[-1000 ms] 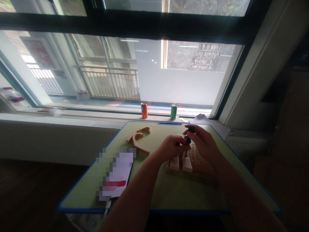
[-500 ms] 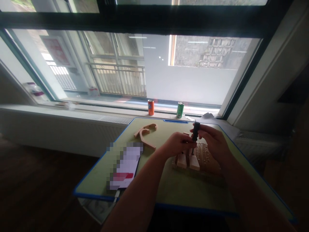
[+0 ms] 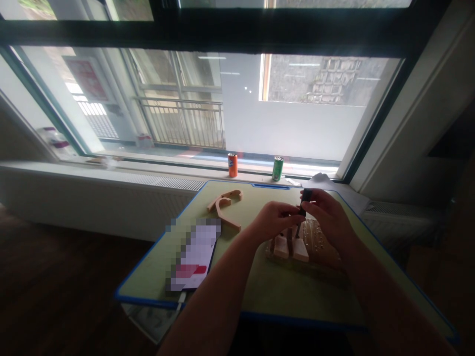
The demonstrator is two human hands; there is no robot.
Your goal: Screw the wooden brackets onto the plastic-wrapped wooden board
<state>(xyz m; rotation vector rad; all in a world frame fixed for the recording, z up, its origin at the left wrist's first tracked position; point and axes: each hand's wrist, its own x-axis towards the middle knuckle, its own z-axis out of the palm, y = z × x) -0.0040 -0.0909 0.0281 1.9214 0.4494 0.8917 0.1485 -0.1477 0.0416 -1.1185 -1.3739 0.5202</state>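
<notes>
A screwdriver point(image 3: 306, 199) with a black handle stands nearly upright, its thin shaft reaching down to a pale wooden block point(image 3: 300, 250). The fingers of my right hand point(image 3: 328, 210) are wrapped round the upper handle. Lower on the same handle, my left hand point(image 3: 276, 218) pinches near where the shaft begins. Another pale wooden block point(image 3: 281, 247) lies just left of the first. Both blocks rest at the left part of a brown, shiny, clear-covered piece point(image 3: 317, 242) with small dots on it. My left hand partly hides the wood behind the blocks.
Two curved wooden pieces point(image 3: 228, 223) lie on the green table point(image 3: 256, 289) at the left. A phone point(image 3: 200, 252) with a white cable point(image 3: 180, 297) is nearer the front-left edge. Orange point(image 3: 232, 165) and green point(image 3: 277, 169) cans stand on the windowsill beyond.
The top of the screwdriver has tipped slightly to the right, and my right hand's fingers have shifted on its handle. My left hand stays at the lower handle.
</notes>
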